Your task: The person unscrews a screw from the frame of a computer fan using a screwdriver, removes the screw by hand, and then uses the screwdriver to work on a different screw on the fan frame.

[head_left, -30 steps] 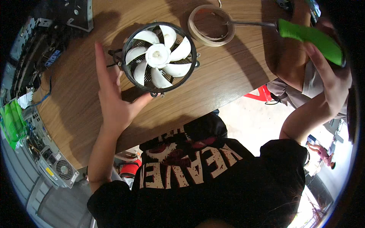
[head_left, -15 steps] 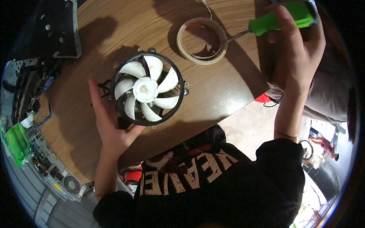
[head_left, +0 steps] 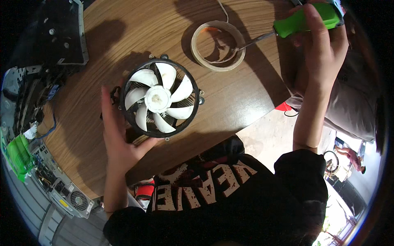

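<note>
A round CPU cooler with a white-bladed fan in a black ring (head_left: 157,99) sits on the wooden table, fan side up, with small screws around its rim. My left hand (head_left: 121,145) is at its lower left, fingers spread and slightly blurred. The thumb reaches the near rim; whether it touches cannot be told. In my right hand (head_left: 324,57), at the upper right, is a green-handled screwdriver (head_left: 296,23). Its thin shaft points left, its tip appearing over the right rim of a roll of tape (head_left: 198,52). Contact between tip and roll cannot be made out.
A black metal panel (head_left: 49,30) and computer parts (head_left: 30,102) lie along the left side. A power supply (head_left: 69,197) and a green object (head_left: 18,156) are at the lower left. Grey-brown cloth (head_left: 353,98) is close on the right; a person (head_left: 351,158) shows farther off.
My left hand has shifted slightly right, toward the cooler. The screwdriver has moved a little, and more of its shaft now shows over the tape roll. The cooler has barely moved.
</note>
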Tool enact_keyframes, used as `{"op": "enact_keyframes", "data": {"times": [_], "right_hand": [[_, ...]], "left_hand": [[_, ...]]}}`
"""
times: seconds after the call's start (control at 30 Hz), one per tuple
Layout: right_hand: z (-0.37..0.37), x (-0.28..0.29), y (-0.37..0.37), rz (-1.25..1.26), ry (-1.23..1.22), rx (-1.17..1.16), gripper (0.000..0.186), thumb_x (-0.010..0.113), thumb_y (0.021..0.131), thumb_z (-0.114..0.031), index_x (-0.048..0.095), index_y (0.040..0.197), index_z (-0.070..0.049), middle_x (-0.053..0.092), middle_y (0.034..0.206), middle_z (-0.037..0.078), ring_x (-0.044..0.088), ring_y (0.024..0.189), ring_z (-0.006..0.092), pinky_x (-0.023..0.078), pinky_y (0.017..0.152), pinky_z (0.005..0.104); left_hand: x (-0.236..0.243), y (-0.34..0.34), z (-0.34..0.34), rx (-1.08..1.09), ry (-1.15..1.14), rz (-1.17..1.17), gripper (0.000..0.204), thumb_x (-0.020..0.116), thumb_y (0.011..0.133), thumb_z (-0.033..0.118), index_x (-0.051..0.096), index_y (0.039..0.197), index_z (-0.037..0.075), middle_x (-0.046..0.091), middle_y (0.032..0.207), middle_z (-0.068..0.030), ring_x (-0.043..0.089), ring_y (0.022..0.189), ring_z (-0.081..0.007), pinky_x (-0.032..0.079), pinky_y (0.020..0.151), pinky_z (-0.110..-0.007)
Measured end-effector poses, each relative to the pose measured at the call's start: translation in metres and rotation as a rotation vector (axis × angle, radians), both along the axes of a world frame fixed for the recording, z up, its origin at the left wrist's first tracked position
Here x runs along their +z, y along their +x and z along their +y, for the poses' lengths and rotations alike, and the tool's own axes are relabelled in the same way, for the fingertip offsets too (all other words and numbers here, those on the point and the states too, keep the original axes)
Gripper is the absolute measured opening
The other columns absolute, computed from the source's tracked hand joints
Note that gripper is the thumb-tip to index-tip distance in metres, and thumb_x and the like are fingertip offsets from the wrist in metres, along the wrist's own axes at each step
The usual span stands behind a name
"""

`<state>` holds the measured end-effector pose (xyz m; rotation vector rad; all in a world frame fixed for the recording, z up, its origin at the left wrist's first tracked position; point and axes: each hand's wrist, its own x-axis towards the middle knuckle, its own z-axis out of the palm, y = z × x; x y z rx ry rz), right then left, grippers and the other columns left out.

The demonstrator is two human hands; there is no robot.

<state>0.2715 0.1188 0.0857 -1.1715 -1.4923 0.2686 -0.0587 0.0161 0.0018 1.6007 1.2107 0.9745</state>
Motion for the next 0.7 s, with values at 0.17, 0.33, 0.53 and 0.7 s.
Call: {"op": "enact_keyframes", "data": {"times": [0.17,0.33,0.53,0.7], "right_hand": [[0.002,0.008,0.019,-0.219,0.221,-0.111,0.031,0.067,0.087,-0.016,0.059,0.111,0.001,0.062,0.093,0.009,0.062,0.078,0.0176,0.051,0.069,0.0285],[-0.013,0.031,0.057,-0.931,0.428,-0.469,0.042,0.068,0.075,0.002,0.063,0.117,-0.004,0.068,0.106,0.017,0.068,0.087,0.0238,0.055,0.072,0.0293],[-0.048,0.05,0.026,0.197,0.107,0.283,0.025,0.056,0.095,-0.019,0.059,0.112,0.0,0.068,0.103,0.019,0.06,0.064,0.0158,0.045,0.051,0.0235],[-0.039,0.029,-0.01,0.33,0.203,0.016,0.02,0.07,0.087,-0.009,0.063,0.104,-0.001,0.069,0.093,0.01,0.065,0.072,0.0136,0.052,0.057,0.0239]], "left_hand": [[0.01,-0.012,-0.001,-0.071,-0.025,0.141,0.122,0.092,0.06,0.017,0.016,0.154,0.004,0.029,0.155,-0.0223,0.04,0.138,-0.0317,0.035,0.113,-0.045],[0.048,-0.035,-0.001,-0.138,-0.201,0.09,0.108,0.088,0.061,0.012,0.03,0.152,0.008,0.031,0.154,-0.0121,0.045,0.131,-0.0253,0.039,0.108,-0.04],[0.084,-0.036,-0.025,0.0,-0.059,-0.084,0.057,0.067,0.08,-0.002,0.051,0.135,0.001,0.049,0.129,-0.0084,0.053,0.109,-0.0157,0.043,0.092,-0.029],[0.069,-0.024,-0.04,-0.034,0.06,-0.145,0.044,0.063,0.084,-0.003,0.056,0.127,-0.002,0.057,0.118,-0.0091,0.056,0.109,-0.0176,0.043,0.095,-0.032]]}}
